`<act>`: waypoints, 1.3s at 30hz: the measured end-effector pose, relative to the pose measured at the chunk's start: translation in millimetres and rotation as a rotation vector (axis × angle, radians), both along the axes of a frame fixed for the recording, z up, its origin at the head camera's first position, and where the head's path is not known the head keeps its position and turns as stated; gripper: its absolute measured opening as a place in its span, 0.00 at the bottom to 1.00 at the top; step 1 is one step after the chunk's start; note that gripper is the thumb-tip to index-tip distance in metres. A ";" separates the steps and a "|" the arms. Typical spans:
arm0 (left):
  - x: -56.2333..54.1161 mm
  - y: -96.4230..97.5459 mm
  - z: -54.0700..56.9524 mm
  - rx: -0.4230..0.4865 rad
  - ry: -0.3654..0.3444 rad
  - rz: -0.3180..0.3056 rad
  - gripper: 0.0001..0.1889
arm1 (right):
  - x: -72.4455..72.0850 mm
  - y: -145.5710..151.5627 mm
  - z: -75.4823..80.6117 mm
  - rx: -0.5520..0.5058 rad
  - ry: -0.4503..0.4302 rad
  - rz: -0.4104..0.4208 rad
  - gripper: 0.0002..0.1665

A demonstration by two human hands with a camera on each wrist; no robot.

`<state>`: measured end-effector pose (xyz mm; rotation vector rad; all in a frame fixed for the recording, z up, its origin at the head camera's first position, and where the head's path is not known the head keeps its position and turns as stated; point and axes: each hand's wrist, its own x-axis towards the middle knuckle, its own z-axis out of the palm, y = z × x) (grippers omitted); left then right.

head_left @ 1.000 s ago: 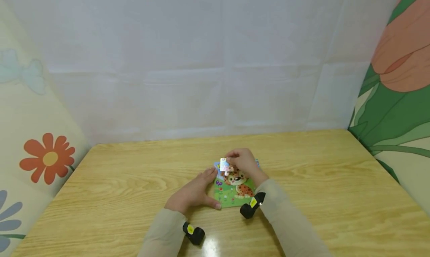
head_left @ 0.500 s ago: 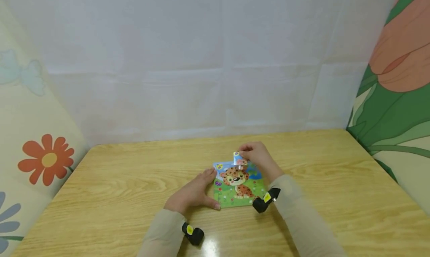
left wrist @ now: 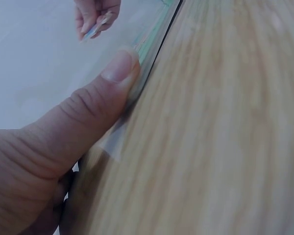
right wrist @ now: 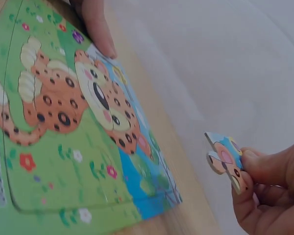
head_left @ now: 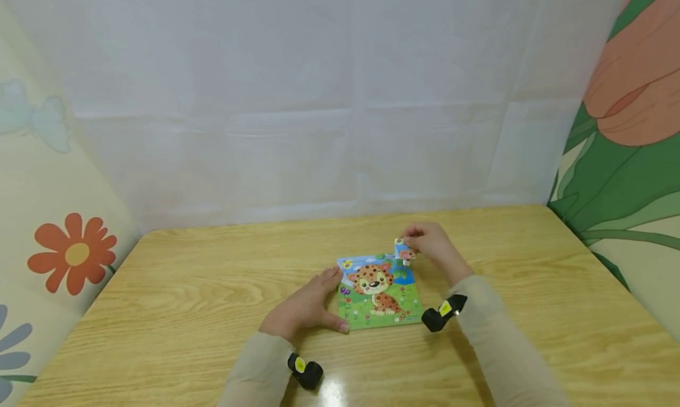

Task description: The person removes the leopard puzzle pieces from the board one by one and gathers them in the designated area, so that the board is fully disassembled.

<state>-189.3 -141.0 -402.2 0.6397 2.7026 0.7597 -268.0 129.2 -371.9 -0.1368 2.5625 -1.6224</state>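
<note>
A square puzzle board (head_left: pixel 366 309) with a spotted leopard cub on green grass lies on the table. My left hand (head_left: pixel 308 303) rests at its left side, fingers along the edge and thumb at the near corner; the left wrist view shows the thumb (left wrist: pixel 95 98) on the board's edge. My right hand (head_left: pixel 432 244) pinches a jigsaw piece (head_left: pixel 404 252) between thumb and fingertips above the board's far right corner. In the right wrist view the piece (right wrist: pixel 225 159) stands up from the fingers, apart from the board, showing blue sky and a bit of orange spotted ear.
The wood-grain table (head_left: pixel 186 300) stretches around the board on every side. A white cloth (head_left: pixel 297 100) hangs behind the table's far edge. Printed flower panels (head_left: pixel 79 253) stand at the left and right. Black wrist cameras (head_left: pixel 305 371) sit on both sleeves.
My right hand has carried the jigsaw piece rightward, from over the board's upper left to its far right corner, uncovering the leopard picture. My left hand has stayed in place.
</note>
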 end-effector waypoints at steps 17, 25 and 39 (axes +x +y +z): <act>0.1 0.8 0.6 0.015 -0.018 0.014 0.59 | -8.2 25.4 -16.5 0.095 -0.002 -0.024 0.10; 1.3 2.2 1.4 0.013 -0.016 0.010 0.59 | -11.5 28.4 -29.8 0.098 -0.011 -0.031 0.10; 1.0 1.7 -1.5 0.011 -0.011 0.011 0.60 | -15.0 21.0 -38.0 0.156 -0.042 -0.092 0.06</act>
